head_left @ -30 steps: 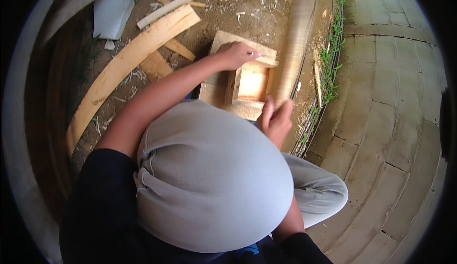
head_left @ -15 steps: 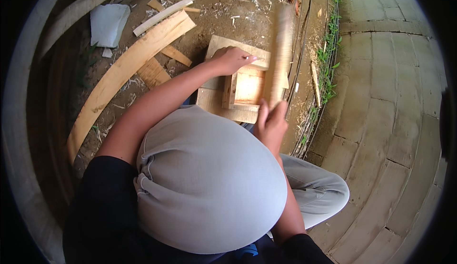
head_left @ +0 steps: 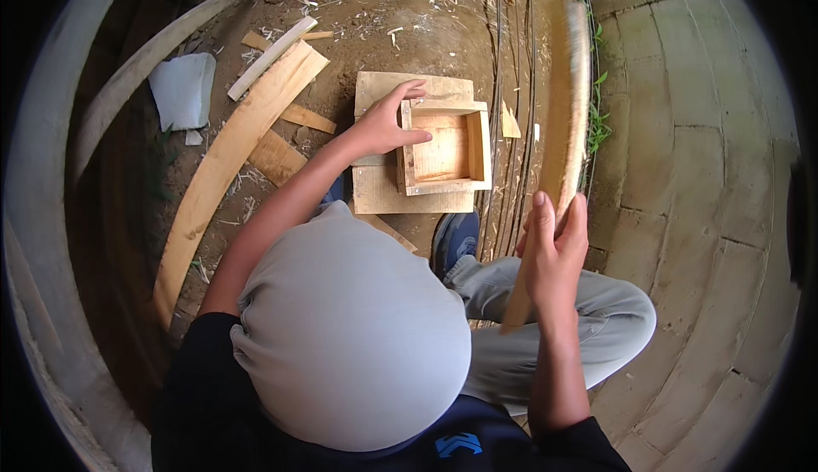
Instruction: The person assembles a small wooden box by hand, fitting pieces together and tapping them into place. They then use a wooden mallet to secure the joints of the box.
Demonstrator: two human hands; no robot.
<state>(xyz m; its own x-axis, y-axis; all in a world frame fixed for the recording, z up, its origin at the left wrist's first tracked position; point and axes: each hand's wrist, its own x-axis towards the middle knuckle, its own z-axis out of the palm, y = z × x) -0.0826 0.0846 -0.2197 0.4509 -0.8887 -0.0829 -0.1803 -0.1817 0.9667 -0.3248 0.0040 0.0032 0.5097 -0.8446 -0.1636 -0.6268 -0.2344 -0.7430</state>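
A small open-topped wooden box [head_left: 480, 144] sits on a low wooden stand of pale boards [head_left: 413, 204]. My left hand [head_left: 385, 124] grips its left side near the far corner. The thumb reaches over the wall into the box, while the other fingers curve toward the far edge. My right hand [head_left: 556, 259] is closed around a long wooden stick [head_left: 564, 123] near its lower end. That stick stands out to the right of the box, apart from it, its upper part smeared by motion.
Left of the stand lie a long curved plank [head_left: 217, 161], a narrow strip [head_left: 273, 59] and a white slab [head_left: 183, 90]. Shavings litter the dirt. Dark cables [head_left: 497, 63] run along the right, beside a paved surface [head_left: 673, 182]. My shoe [head_left: 456, 240] is close to the stand.
The stick has swung right, away from the box's right side, with my right hand. My left hand has gone from a pinch at the far wall to a wider grip on the left side.
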